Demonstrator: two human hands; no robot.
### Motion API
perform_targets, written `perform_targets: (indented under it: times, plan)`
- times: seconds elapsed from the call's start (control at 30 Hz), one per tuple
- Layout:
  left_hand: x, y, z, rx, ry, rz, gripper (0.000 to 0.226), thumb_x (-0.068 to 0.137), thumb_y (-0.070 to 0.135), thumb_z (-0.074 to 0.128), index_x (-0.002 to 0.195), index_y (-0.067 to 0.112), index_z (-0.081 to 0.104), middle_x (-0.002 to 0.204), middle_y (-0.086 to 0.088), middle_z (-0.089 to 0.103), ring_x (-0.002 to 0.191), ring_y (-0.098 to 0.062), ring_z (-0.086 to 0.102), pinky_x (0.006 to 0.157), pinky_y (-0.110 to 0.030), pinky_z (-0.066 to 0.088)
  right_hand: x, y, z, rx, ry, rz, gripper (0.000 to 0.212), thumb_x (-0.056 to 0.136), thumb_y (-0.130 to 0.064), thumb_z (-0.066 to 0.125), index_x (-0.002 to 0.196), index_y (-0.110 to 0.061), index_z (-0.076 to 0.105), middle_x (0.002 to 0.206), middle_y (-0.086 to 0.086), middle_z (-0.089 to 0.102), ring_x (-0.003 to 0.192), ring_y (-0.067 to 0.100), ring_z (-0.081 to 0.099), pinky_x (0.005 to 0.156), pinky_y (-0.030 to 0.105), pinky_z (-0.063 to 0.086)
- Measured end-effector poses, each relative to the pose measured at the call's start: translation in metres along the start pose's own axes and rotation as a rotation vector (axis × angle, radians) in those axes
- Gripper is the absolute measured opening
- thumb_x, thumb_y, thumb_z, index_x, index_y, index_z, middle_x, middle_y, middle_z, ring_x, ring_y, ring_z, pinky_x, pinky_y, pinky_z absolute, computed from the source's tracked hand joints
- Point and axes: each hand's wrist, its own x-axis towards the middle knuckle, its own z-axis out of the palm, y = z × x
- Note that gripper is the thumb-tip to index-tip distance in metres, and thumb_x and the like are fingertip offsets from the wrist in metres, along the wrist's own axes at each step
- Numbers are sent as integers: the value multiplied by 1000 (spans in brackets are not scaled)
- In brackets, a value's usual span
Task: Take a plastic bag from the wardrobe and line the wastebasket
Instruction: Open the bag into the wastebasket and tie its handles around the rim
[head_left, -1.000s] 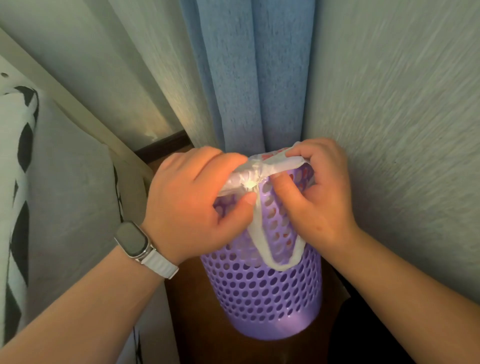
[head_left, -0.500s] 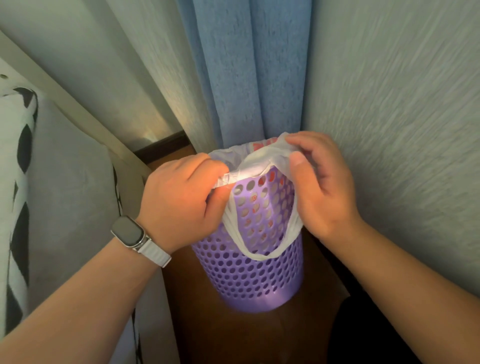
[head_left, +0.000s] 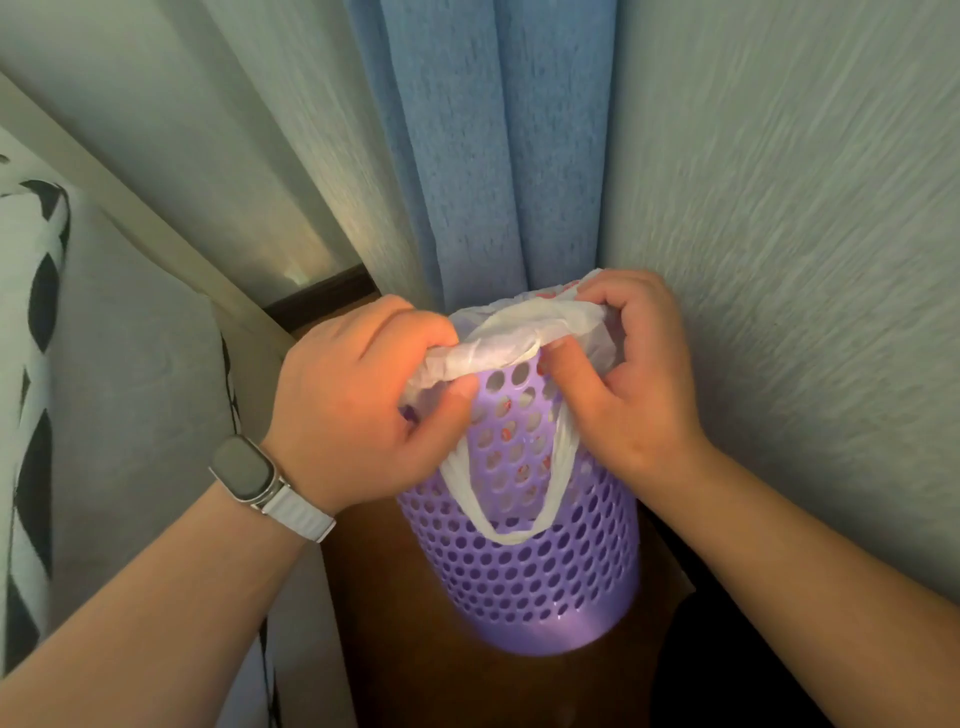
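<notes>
Blue curtain (head_left: 493, 156), left hand (head_left: 353, 415), right hand (head_left: 639, 395) gripping bag (head_left: 519, 332), wastebasket (head_left: 519, 571) rim mostly hidden

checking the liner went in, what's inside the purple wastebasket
A white plastic bag shows through the wastebasket holes, its edge bunched at the rim in the left hand and right hand. They cover the opening; the bottom is unseen.

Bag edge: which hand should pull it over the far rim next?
Right hand, likely: its grip on the plastic bag sits farther back; left hand grips it at the wastebasket's near-left rim.
</notes>
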Motion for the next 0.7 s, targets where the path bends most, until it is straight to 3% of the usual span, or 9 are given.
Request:
perform_targets:
  times: [0.17,0.3,0.43,0.5,0.6,0.7]
  plan:
    - [10,20,-5,-51,-83,-133,45,91,44,48,115,10,66,95,-5,68,83,-23,63,72,-41,50,-4,-13,3,-100,-4,-80,24,81,-35,62,97,-22,50,97,-9,46,91,20,49,82,37,40]
    - [8,17,1,-56,-219,-206,40,97,47,42,107,21,71,90,3,71,80,-17,65,68,-40,52,-5,-18,5,-110,12,-19,26,80,-38,63,100,-29,49,99,-22,40,95,12,49,85,38,42]
    - [2,9,6,-74,-178,-177,33,96,38,47,96,16,72,81,-1,70,71,-20,64,63,-40,51,-7,-22,6,-133,-4,2,26,79,-41,62,99,-33,48,98,-27,35,96,5,44,87,36,41]
    - [0,10,7,-52,-150,-167,32,96,36,48,92,14,71,75,-2,68,65,-20,61,59,-40,50,-7,-22,7,-127,-18,1,27,79,-41,62,101,-31,51,100,-26,37,98,7,46,88,39,42]
    - [-1,8,7,-23,-101,-148,27,94,30,51,85,12,69,68,-2,64,59,-21,58,53,-39,47,-5,-18,4,-109,-53,-45,34,81,-38,64,107,-17,61,110,-10,49,106,17,52,92,46,44]
    - [-2,0,5,-40,-44,-134,23,93,25,52,87,11,70,71,-3,66,61,-20,59,56,-35,48,3,-8,-6,-90,-100,-113,40,84,-31,61,112,-2,64,117,6,55,110,20,53,99,40,43]
